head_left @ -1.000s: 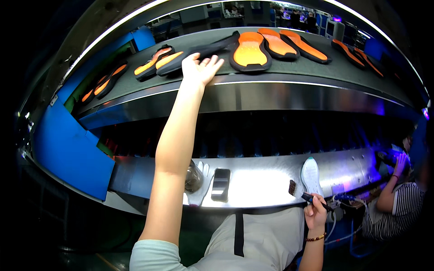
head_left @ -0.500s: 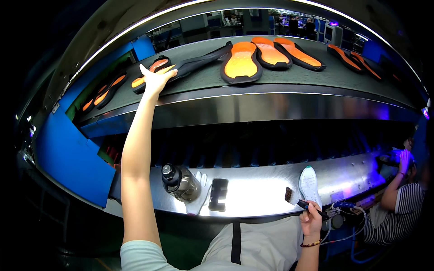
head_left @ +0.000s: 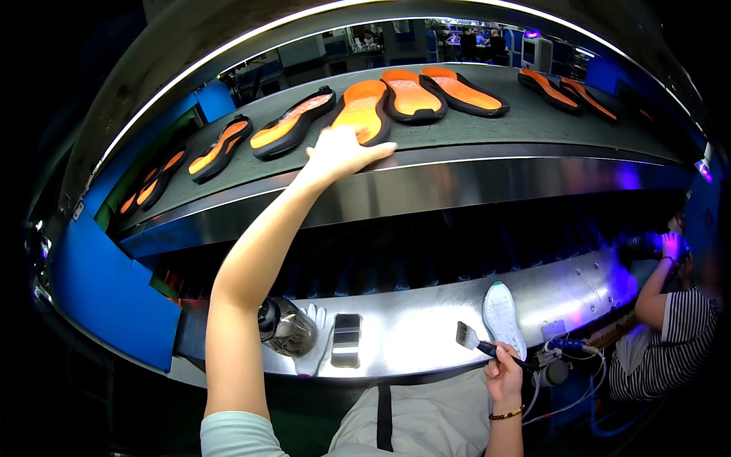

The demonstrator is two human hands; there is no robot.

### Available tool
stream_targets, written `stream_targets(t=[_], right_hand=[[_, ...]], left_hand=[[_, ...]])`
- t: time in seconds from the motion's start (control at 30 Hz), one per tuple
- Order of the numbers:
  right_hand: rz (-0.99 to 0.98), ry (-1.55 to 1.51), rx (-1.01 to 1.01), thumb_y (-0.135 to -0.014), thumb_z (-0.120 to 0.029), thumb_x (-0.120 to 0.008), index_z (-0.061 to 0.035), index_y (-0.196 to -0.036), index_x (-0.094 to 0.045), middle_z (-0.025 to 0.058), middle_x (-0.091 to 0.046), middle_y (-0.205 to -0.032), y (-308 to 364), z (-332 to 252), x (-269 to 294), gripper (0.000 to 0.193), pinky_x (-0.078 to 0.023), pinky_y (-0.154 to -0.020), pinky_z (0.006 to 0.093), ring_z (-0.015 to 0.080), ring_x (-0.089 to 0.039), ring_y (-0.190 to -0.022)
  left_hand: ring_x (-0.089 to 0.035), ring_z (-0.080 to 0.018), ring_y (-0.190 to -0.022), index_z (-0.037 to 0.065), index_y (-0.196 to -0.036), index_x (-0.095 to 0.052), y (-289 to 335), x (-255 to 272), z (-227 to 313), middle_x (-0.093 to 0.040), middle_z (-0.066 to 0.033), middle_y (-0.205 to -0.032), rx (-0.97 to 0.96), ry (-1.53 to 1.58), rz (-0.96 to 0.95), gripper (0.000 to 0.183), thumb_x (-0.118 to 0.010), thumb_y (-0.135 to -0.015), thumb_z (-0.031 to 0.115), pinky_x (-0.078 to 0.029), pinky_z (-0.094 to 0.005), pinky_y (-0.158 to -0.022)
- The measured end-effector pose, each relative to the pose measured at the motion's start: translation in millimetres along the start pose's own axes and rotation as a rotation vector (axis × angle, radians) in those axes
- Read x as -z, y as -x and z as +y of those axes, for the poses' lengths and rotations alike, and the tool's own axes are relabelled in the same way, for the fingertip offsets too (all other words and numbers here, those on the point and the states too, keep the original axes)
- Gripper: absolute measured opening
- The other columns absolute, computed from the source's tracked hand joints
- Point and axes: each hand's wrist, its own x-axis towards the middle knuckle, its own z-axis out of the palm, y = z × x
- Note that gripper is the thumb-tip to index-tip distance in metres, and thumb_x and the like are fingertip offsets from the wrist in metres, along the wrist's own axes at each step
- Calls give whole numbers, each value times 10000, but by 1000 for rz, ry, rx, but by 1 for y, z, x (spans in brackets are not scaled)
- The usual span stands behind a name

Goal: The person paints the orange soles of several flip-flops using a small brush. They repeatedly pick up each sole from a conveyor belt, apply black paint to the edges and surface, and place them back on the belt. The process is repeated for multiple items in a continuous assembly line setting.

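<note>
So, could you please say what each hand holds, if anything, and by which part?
The right hand holds the brush by its handle; the left hand overlaps a sole, its grip unclear.

From here I see a wide gap on the metal bench (head_left: 411, 327) between the phone (head_left: 346, 340) and the brush (head_left: 476, 343), with room for a hand. The dark bottle (head_left: 288, 327) and white glove (head_left: 317, 344) block its left side. On the belt (head_left: 514, 135), three orange soles (head_left: 415, 97) crowd together; a passage opens before the next pair (head_left: 550, 92) rightward.
</note>
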Motion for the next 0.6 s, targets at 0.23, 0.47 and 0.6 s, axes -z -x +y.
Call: stream_targets(t=[0.23, 0.47, 0.6], right_hand=[[64, -23, -29, -788, -77, -489, -44, -841, -535, 90, -581, -785, -2, -5, 12, 78, -271, -386, 219, 90, -371, -398], [128, -57, -13, -792, -78, -492, -43, -847, -538, 56, -553, -686, -7, -10, 35, 80, -301, -400, 228, 104, -401, -417], [96, -37, 0, -787, -51, -497, -30, -887, -529, 83, -563, -772, -10, -10, 17, 107, -363, -459, 222, 119, -470, -514]], left_hand=[[-606, -233, -715, 75, -938, -611, -73, -16, -11, -607, -162, -739, -175, -59, 73, 324, -591, -706, 299, -447, -310, -691], [-591, -204, -690, 47, -879, -620, -117, -65, 50, -608, -149, -755, -429, 141, 58, 290, -613, -712, 284, -442, -298, -652], [-584, -269, -716, 73, -798, -625, -107, -61, 63, -605, -126, -763, -538, 110, 64, 221, -617, -712, 276, -451, -331, -653]])
